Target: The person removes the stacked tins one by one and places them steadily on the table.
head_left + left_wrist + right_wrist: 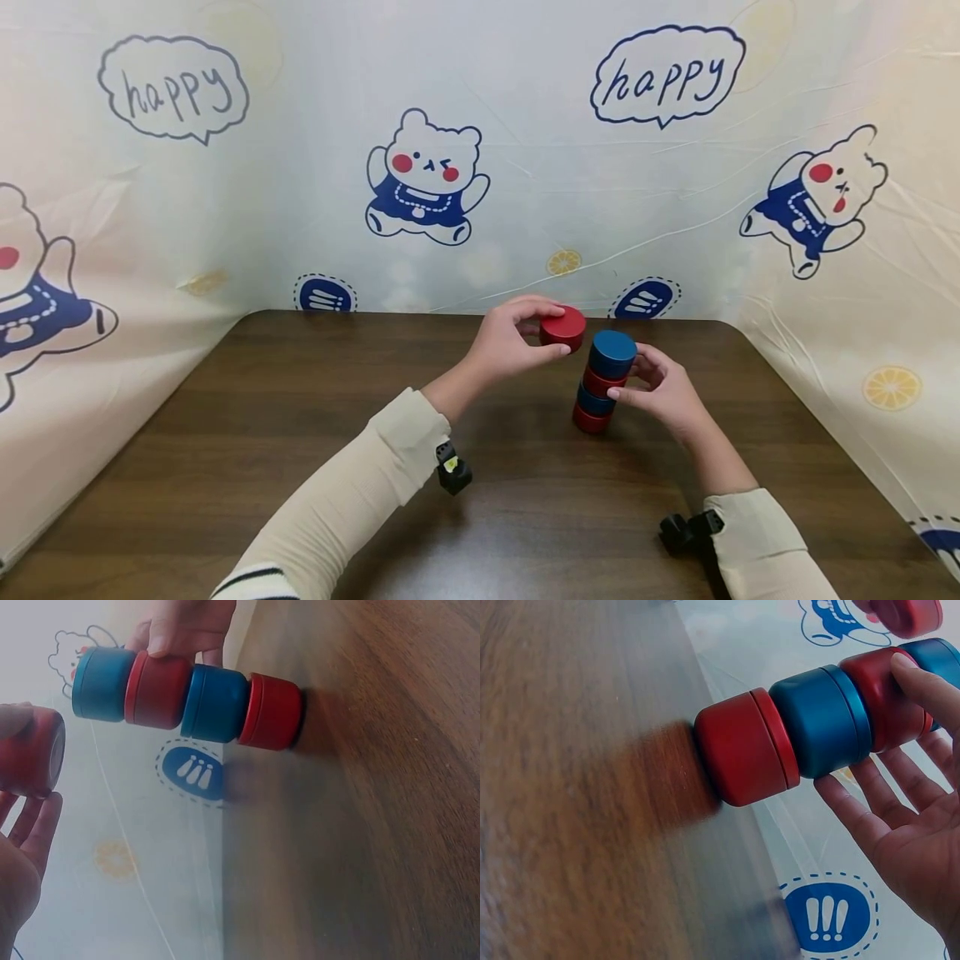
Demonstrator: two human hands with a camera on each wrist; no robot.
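Observation:
Four round containers stand stacked on the wooden table, alternating in colour: a red one (pixel 592 419) at the bottom, then blue (pixel 821 720), red (pixel 158 690) and a blue one (pixel 612 354) on top. My right hand (pixel 670 396) holds the stack from the right, its thumb on the upper red container and fingers behind. Left of the stack's top, my left hand (pixel 514 337) grips another red container (pixel 562 327) between thumb and fingers, raised above the table and apart from the stack.
The brown wooden table (pixel 300 433) reaches back to a pale cloth (pixel 525 83) with printed bears, hanging behind and at both sides. A small black device is strapped at each wrist, over the light sleeves.

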